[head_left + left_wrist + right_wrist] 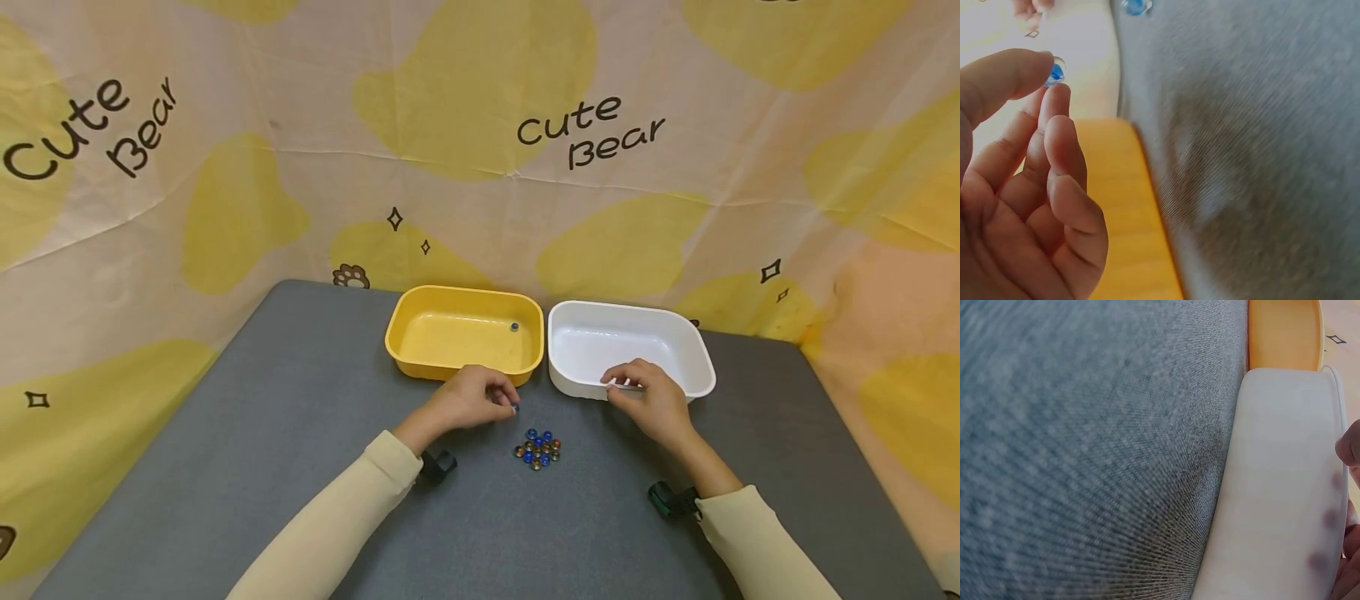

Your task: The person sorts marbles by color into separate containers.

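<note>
My left hand (472,397) pinches a blue-and-clear glass marble (1056,72) between thumb and fingertips, just in front of the yellow tub (420,367). Its other fingers are curled in toward the palm. At the front rim of the white tub (577,387) is my right hand (651,402), thumb at the rim and fingers over the inner side. Fingertips show as dark spots through the white wall in the right wrist view. A small cluster of marbles (537,449), blue, amber and clear, lies on the table between the hands.
One marble (514,327) lies inside the yellow tub at its right end. Both tubs stand side by side near the back edge of the grey table (300,400). Behind them hangs a patterned cloth (465,100). Each wrist wears a dark camera (438,467).
</note>
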`<state>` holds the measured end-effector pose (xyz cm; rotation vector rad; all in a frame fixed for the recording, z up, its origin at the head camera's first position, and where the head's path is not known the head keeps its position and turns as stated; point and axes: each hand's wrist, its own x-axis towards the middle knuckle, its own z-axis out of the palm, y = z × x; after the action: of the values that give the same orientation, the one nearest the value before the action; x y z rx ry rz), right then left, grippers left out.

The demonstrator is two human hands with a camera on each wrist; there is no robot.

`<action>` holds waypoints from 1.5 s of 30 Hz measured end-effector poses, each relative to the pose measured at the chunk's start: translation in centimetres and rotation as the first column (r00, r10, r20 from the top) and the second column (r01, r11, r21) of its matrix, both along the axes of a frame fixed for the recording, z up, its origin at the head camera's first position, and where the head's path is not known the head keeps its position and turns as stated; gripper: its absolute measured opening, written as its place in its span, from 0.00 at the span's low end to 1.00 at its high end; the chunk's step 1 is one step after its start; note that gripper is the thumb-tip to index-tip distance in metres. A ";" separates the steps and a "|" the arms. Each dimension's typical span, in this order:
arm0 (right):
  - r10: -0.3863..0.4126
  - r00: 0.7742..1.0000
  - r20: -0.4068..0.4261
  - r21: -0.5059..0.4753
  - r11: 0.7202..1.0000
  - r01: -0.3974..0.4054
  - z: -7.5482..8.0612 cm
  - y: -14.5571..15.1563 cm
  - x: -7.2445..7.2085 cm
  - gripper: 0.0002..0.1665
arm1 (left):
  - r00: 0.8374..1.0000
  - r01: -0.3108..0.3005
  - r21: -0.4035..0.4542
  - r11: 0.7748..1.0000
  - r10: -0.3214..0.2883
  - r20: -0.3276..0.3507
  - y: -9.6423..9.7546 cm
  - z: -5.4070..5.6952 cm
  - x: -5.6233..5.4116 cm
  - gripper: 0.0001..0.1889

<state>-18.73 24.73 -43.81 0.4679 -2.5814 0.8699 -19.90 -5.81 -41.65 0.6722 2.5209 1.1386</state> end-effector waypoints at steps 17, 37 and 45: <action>-0.008 1.000 -0.001 -0.008 1.000 0.008 0.0 -0.1 0.1 0.10 | 0.998 -0.019 0.078 0.997 0.024 -0.059 -0.9 2.2 -0.8 0.03; -0.005 1.000 -0.011 -0.003 1.000 0.005 0.0 -0.1 0.0 0.11 | 0.979 -0.119 0.079 0.990 0.130 -0.155 -1.9 3.2 -3.6 0.03; 0.002 1.000 -0.012 -0.005 1.000 -0.002 0.0 -0.1 0.1 0.11 | 0.971 -0.172 0.082 0.982 0.183 -0.156 -2.6 2.4 -5.6 0.04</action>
<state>-18.68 24.67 -43.79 0.4730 -2.5676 0.8718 -25.46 -8.42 -39.22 0.5880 2.7373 1.2824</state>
